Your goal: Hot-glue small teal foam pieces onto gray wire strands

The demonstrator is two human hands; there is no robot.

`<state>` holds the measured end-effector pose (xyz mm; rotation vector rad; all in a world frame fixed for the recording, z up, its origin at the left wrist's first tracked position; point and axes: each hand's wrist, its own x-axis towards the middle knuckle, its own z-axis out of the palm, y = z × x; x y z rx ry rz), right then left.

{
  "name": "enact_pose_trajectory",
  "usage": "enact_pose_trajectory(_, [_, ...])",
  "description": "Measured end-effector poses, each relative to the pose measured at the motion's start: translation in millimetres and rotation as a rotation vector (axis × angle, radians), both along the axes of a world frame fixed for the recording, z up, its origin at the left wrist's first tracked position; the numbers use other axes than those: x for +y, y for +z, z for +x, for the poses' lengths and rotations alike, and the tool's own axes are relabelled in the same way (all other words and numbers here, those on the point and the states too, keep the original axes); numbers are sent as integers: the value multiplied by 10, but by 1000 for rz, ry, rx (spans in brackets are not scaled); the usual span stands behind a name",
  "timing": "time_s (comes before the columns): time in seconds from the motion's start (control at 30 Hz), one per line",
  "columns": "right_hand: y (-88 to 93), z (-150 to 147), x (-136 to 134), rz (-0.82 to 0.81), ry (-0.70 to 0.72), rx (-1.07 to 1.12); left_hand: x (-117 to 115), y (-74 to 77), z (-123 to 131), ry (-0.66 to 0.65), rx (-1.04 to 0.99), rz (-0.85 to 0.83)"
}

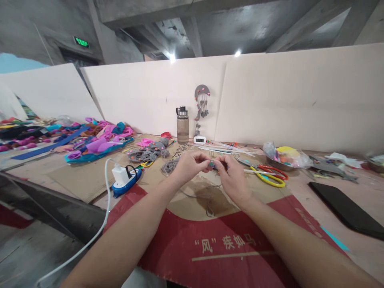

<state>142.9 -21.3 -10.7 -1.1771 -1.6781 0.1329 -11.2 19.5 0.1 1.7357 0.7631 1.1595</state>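
My left hand and my right hand meet above a cardboard sheet, thumbs and fingertips pinched close together. Between them shows a small blue-green piece, mostly hidden by the fingers, too small to name. A loose grey cord trails on the cardboard below; whether it joins the piece is hidden. Beside my left hand lies a bundle of grey cord. Scissors with red and yellow handles rest just right of my right hand.
A water bottle and a small white clock stand by the white partition. A blue power strip sits left, a black phone right. Coloured felt pieces pile up left; a metal bowl holds wrapped bits.
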Motion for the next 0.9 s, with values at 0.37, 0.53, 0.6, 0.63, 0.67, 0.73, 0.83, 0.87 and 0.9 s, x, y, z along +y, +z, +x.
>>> enact_pose_trajectory(0.37, [-69, -59, 14, -21, 149, -104, 14, -20, -12, 178, 38, 136])
enact_pose_trajectory(0.53, [-74, -115, -36, -16, 185, -154, 111, 0, -81, 308, -136, 75])
enact_pose_trajectory(0.6, [-61, -138, -71, -8, 230, -190, 175, 12, -131, 332, -262, 61])
enact_pose_trajectory(0.63, [-54, -148, -88, 0, 256, -208, 208, 21, -164, 337, -326, 54])
enact_pose_trajectory(0.67, [-48, -157, -107, 11, 285, -225, 241, 32, -202, 346, -400, 51])
enact_pose_trajectory(0.73, [-37, -176, -150, 38, 357, -259, 302, 64, -292, 346, -545, 22])
enact_pose_trajectory(0.83, [-12, -213, -245, 86, 490, -325, 380, 116, -443, 347, -782, -58])
enact_pose_trajectory(0.87, [2, -228, -287, 99, 532, -366, 404, 129, -490, 363, -850, -98])
enact_pose_trajectory(0.9, [19, -243, -333, 117, 570, -420, 426, 138, -531, 380, -918, -134])
